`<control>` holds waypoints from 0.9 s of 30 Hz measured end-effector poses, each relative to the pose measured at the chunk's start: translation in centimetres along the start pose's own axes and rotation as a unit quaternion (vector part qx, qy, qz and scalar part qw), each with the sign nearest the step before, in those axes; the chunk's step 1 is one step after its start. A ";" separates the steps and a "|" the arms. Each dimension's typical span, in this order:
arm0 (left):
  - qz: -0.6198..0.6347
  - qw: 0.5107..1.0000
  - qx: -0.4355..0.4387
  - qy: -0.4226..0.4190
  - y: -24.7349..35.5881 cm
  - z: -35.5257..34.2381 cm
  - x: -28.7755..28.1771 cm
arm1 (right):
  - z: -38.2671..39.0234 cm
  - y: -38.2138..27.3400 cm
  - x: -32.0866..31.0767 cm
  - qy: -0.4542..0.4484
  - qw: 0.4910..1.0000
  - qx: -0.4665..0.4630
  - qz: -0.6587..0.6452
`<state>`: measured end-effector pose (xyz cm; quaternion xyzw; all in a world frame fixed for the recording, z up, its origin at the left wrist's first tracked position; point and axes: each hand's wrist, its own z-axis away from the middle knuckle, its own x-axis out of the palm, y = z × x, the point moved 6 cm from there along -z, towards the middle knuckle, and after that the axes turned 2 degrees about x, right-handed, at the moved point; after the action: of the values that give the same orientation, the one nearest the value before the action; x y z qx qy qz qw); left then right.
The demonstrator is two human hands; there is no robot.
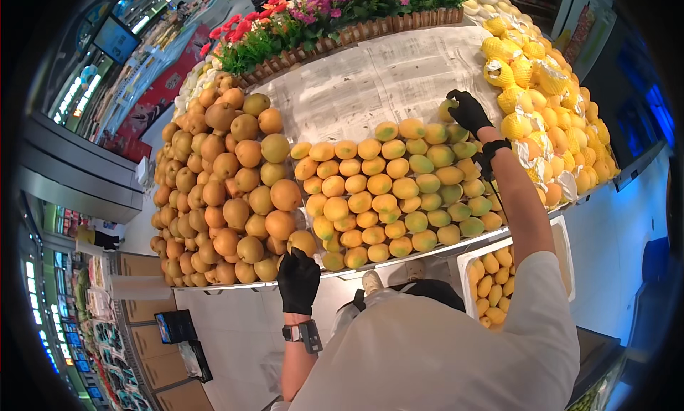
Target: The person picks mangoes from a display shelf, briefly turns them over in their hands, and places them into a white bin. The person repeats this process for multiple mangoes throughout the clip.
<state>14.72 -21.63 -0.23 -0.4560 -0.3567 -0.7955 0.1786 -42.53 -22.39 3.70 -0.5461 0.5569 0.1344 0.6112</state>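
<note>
My right hand, in a black glove, reaches to the far right corner of the mango rows and grips a greenish mango. Yellow and green mangoes lie in close rows in the middle of the display. My left hand, also gloved in black, rests at the display's front edge with its fingers stretched toward a brown pear. Its fingertips appear to touch that pear; it holds nothing that I can see. Round brown pears are heaped to the left of the mangoes.
Yellow fruit in foam nets are piled at the right. Pale paper sheeting covers the board behind the mangoes. A low wooden fence with flowers runs along the back. A white foam box of mangoes stands below the front edge at my right.
</note>
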 end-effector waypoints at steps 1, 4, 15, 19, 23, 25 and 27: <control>-0.003 1.000 -0.011 -0.022 -0.2 0.2 0.7 | -0.2 -0.1 -0.3 0.012 1.000 0.002 -0.011; -0.003 0.999 -0.010 -0.033 -0.3 0.2 0.7 | -0.7 0.6 -0.4 0.036 0.999 0.013 -0.015; 0.000 0.999 0.015 0.051 -0.5 -0.1 0.8 | -2.4 3.2 0.7 0.057 0.990 0.124 0.020; 0.001 0.997 0.024 0.076 -0.5 -0.1 0.9 | -2.4 4.8 0.7 0.034 0.983 0.178 -0.025; 0.012 0.999 0.001 0.034 -0.6 -0.3 0.8 | -2.0 4.8 1.0 0.000 0.979 0.197 -0.058; 0.004 1.000 0.001 0.027 -0.6 -0.5 0.8 | -2.0 4.1 0.9 -0.016 0.979 0.194 -0.061; -0.003 1.000 0.000 0.019 -0.6 -0.7 1.1 | -2.1 4.1 0.9 -0.031 0.979 0.191 -0.064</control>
<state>13.39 -21.70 0.27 -0.4398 -0.3547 -0.8044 0.1834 -46.48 -23.01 1.29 -0.4494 0.5170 0.0030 0.7285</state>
